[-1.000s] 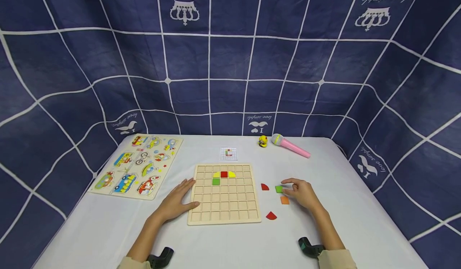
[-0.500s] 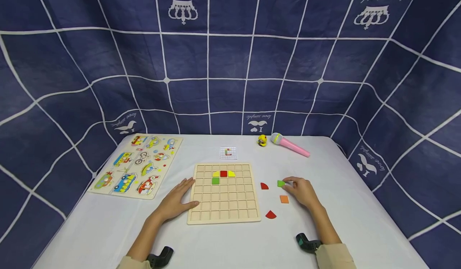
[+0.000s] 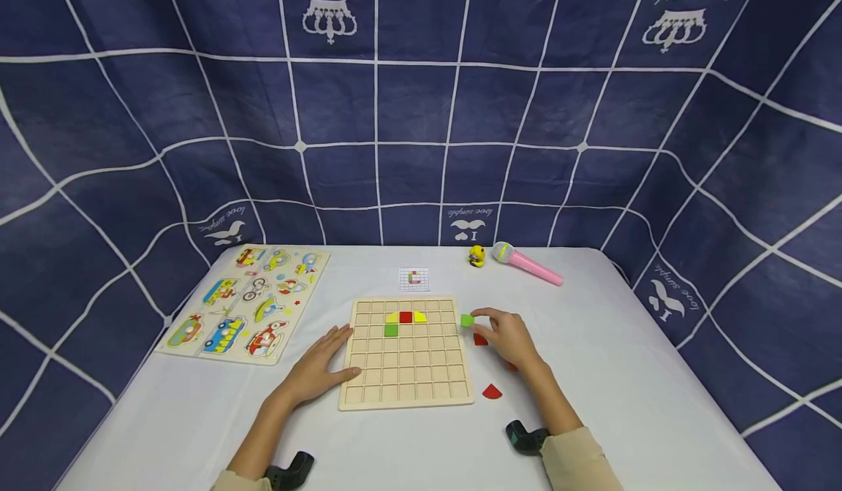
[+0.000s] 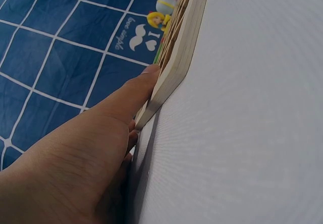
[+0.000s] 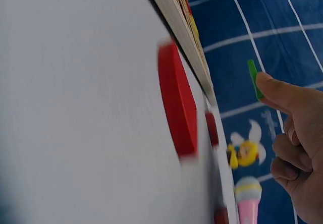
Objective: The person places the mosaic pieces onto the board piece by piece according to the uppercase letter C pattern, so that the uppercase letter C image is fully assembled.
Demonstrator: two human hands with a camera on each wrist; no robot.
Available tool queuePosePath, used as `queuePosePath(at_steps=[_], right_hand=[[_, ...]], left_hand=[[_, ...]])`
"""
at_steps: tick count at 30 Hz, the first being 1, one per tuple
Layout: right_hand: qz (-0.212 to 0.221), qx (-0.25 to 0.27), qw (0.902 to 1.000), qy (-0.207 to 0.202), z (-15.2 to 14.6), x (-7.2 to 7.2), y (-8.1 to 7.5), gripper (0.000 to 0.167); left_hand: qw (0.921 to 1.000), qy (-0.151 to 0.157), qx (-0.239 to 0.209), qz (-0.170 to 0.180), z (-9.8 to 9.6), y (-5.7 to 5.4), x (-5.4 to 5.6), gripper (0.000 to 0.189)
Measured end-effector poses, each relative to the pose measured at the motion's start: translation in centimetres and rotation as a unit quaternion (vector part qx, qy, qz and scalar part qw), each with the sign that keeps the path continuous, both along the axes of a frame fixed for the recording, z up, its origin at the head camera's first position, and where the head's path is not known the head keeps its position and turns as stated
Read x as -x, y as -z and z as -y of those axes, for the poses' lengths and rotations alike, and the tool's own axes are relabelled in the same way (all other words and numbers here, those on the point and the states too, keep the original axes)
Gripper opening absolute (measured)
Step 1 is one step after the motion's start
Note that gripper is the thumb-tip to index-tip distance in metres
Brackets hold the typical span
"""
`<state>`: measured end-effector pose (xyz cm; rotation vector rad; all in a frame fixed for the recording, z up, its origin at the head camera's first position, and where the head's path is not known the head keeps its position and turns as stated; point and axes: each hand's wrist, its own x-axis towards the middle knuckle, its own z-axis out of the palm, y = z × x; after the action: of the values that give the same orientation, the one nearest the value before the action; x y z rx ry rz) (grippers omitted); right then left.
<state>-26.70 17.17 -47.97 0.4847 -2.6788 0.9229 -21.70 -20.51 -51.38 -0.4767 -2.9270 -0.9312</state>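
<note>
The green square tile (image 3: 467, 321), pinched in my right hand (image 3: 508, 337) at the grid board's (image 3: 406, 385) right edge, looks light, stiff and smooth, best held by its edges, while my left hand (image 3: 314, 370) lies flat on the board's near left side.

White table (image 3: 625, 374) with grid board (image 3: 406, 385), vehicle puzzle (image 3: 246, 303), pink microphone (image 3: 529, 264).
</note>
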Motion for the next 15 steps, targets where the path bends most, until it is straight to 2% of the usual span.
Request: queuePosePath(at_steps=[10, 15], right_hand=[[0.020, -0.019, 0.9963, -0.081, 7.1, -0.8, 0.2, 0.029], [0.014, -0.028, 0.9952, -0.093, 9.9, -1.2, 0.6, 0.030]], left_hand=[[1.0000, -0.003, -0.004, 0.001, 0.0, 0.0, -0.1, 0.089], [1.0000, -0.003, -0.001, 0.003, -0.1, 0.0, 0.0, 0.089]])
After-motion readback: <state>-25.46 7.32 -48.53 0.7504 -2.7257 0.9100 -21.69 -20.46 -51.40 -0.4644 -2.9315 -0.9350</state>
